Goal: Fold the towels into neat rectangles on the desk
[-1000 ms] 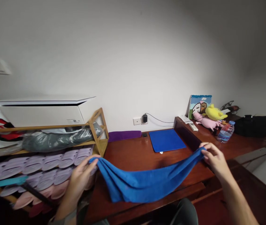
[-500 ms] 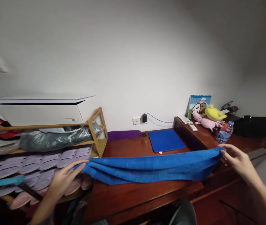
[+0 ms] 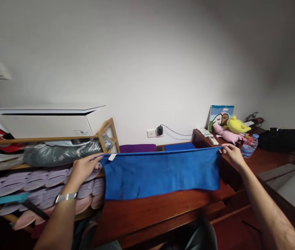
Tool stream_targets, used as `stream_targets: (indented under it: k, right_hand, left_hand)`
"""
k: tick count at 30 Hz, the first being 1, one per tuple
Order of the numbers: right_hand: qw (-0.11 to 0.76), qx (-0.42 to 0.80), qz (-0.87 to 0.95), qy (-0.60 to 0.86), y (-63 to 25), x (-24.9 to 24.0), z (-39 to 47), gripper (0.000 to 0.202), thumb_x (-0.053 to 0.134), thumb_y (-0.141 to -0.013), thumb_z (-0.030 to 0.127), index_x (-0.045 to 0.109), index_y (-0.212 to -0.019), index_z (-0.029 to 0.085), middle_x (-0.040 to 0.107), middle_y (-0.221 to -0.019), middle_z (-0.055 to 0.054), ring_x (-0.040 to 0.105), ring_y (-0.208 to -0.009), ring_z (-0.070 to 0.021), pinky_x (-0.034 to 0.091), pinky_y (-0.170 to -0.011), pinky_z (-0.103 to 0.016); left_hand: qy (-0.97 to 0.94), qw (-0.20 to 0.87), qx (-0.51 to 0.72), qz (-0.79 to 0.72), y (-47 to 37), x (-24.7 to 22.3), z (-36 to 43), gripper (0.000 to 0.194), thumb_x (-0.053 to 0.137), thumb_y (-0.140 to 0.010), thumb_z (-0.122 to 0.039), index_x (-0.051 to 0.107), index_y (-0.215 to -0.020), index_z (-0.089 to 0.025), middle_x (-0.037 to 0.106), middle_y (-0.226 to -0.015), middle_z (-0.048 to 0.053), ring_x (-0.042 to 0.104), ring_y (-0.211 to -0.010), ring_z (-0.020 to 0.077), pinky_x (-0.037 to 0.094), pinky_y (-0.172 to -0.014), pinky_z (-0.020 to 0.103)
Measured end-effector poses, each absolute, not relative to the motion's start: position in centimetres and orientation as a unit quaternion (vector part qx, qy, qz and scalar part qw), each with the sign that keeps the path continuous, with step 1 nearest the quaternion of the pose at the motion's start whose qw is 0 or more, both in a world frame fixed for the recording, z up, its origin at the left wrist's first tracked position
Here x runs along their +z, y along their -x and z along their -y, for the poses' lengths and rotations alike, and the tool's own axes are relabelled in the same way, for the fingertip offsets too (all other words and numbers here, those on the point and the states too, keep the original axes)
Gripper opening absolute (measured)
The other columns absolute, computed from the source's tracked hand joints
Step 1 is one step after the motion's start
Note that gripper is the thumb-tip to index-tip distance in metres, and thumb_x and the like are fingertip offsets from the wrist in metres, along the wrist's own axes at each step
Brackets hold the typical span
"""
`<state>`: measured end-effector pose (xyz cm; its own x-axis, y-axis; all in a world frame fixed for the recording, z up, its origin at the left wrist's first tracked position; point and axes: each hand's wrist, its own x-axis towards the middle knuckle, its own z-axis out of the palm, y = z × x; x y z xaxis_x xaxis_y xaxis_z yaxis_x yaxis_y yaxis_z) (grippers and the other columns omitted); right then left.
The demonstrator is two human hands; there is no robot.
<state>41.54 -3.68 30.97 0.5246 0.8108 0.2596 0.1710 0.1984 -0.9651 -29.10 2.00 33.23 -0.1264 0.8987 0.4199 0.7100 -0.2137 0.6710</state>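
Note:
A blue towel [image 3: 163,175] is stretched sideways between my two hands and hangs down in front of the wooden desk [image 3: 147,218]. My left hand [image 3: 86,170] pinches its upper left corner, close to a small white tag [image 3: 112,157]. At the upper right corner, my right hand [image 3: 232,153] grips the edge between thumb and fingers. Behind the towel, a folded blue cloth [image 3: 180,147] lies on the desk, mostly hidden. Further left, a folded purple cloth [image 3: 138,148] lies against the wall, its lower part covered by the towel.
On the left, a wooden rack [image 3: 108,133] holds a white box [image 3: 45,125] and rows of lilac slippers [image 3: 36,178]. A water bottle [image 3: 250,146], plush toys [image 3: 237,125] and a remote [image 3: 213,140] are on the right-hand surface. A black charger [image 3: 160,130] sits in the wall socket.
Both hands have risen and come closer together. The towel, earlier wide and creased, now hangs flatter, with a white tag showing, and covers more of the cloths behind.

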Motion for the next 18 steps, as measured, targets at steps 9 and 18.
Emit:
stream_targets:
  k: [9, 18]
  right_hand:
    - [0.650, 0.183, 0.432, 0.598, -41.8, 25.1, 6.2, 0.041, 0.081, -0.070, 0.061, 0.074, -0.078, 0.021, 0.080, -0.086, -0.008, 0.072, -0.073, -0.0214, 0.058, -0.070, -0.033]
    - [0.452, 0.158, 0.462, 0.746, -39.3, 7.0, 10.7, 0.041, 0.059, -0.062, 0.067, 0.074, -0.062, 0.029, 0.082, -0.076, -0.011, 0.080, -0.081, -0.0394, 0.060, -0.078, -0.048]
  left_hand:
    - [-0.569, 0.091, 0.496, -0.650, 31.4, 25.2, 3.4, 0.056, 0.070, -0.069, -0.083, 0.079, -0.085, -0.031, 0.087, -0.089, -0.004, 0.082, -0.091, 0.0288, 0.065, -0.093, 0.042]
    - [-0.666, 0.116, 0.396, -0.621, 29.2, 6.9, 8.3, 0.021, 0.068, -0.070, -0.057, 0.079, -0.065, -0.040, 0.088, -0.089, -0.001, 0.084, -0.089, 0.0355, 0.068, -0.087, 0.050]
